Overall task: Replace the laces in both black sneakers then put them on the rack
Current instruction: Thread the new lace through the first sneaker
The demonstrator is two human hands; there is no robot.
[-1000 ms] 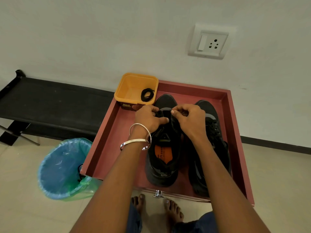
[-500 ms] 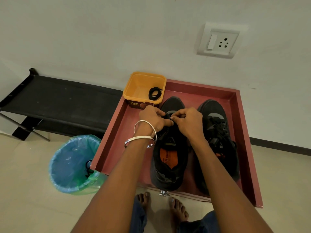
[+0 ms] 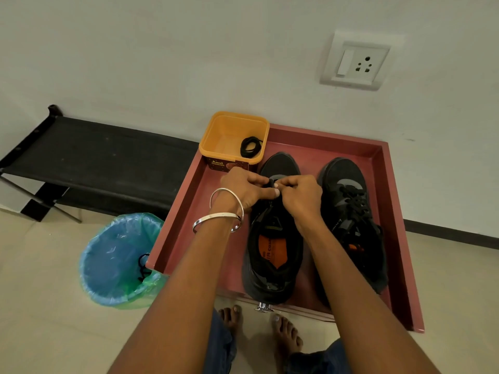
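Bare feet (image 3: 286, 333) stand on the tiled floor (image 3: 40, 333) at the bottom of the view, just short of a red tray (image 3: 183, 220) with a metal knob on its near edge. Two forearms reach out over the tray; the left wrist carries two silver bangles (image 3: 218, 217). A blue bin (image 3: 116, 263) lined with a green bag sits on the floor against the tray's left near corner, a dark lace (image 3: 142, 267) hanging at its rim.

In the tray two black sneakers lie side by side, toes toward the wall. The left sneaker (image 3: 272, 255) shows an orange insole and an open throat. The right sneaker (image 3: 351, 211) is fully laced. The left hand (image 3: 243, 188) and right hand (image 3: 301, 195) meet over the front eyelets of the left sneaker, each grip closed in a pinch on a thin black shoelace (image 3: 270, 182) that shows only between the fingertips.

Beyond the hands, a yellow tub (image 3: 216, 136) stands in the tray's far left corner, holding a coiled black lace (image 3: 251, 147). A low black rack (image 3: 102, 157) runs along the wall to the left. A white wall socket (image 3: 356, 60) is mounted above the tray.
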